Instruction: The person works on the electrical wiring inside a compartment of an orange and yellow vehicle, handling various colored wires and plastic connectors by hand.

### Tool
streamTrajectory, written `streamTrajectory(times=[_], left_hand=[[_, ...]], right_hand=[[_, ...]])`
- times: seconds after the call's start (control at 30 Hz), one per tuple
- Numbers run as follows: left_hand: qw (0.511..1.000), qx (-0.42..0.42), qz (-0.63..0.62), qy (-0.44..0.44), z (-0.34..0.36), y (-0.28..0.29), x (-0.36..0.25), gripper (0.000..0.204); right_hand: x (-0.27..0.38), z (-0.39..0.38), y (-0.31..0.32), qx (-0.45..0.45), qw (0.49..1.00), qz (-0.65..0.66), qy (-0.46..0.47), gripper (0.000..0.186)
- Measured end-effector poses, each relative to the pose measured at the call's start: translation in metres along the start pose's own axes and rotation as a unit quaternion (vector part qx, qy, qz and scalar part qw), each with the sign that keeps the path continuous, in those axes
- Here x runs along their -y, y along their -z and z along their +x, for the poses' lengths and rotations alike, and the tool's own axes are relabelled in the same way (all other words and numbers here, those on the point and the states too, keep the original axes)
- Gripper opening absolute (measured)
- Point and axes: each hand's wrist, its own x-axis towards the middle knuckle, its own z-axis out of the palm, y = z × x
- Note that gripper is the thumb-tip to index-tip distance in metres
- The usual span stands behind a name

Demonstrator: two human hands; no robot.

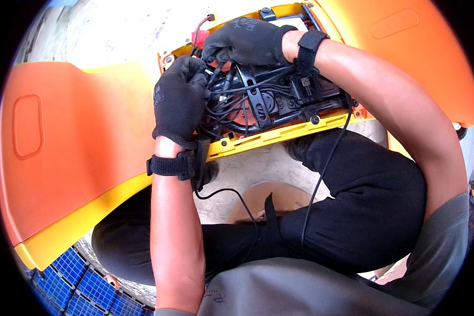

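Both my hands wear black gloves and meet over the upper left corner of an open compartment full of black cables. My left hand is closed, its fingertips pinched at a small black cable connector; the fingers partly hide it. Coming in from the right, my right hand is closed too, thumb and fingers pressed on a black cable close to the left fingertips. Just below it, another black cable with a thick plug end hangs down. A red connector with a lead stands behind my fingers.
A slotted black metal bracket crosses the compartment, beside a black box. The yellow frame edges it, with orange panels on either side. Thin black wires hang from my wrist straps over my lap. Blue grid tiles lie lower left.
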Motion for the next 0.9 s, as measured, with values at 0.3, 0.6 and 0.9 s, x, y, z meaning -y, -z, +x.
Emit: streamTrajectory(times=[0.3,0.6,0.9], left_hand=[[1.000,-0.006,0.020,-0.017,-0.001,0.000,0.000,0.012],[0.998,-0.005,0.047,-0.038,0.002,0.003,0.006,0.014],[0.999,0.041,-0.030,0.013,-0.003,0.004,-0.004,0.016]], right_hand=[[-0.002,0.001,-0.001,-0.009,1.000,-0.018,0.001,0.025],[0.003,0.000,0.001,-0.010,0.999,-0.050,0.007,0.025],[0.008,-0.001,0.005,0.017,1.000,-0.025,-0.010,0.026]])
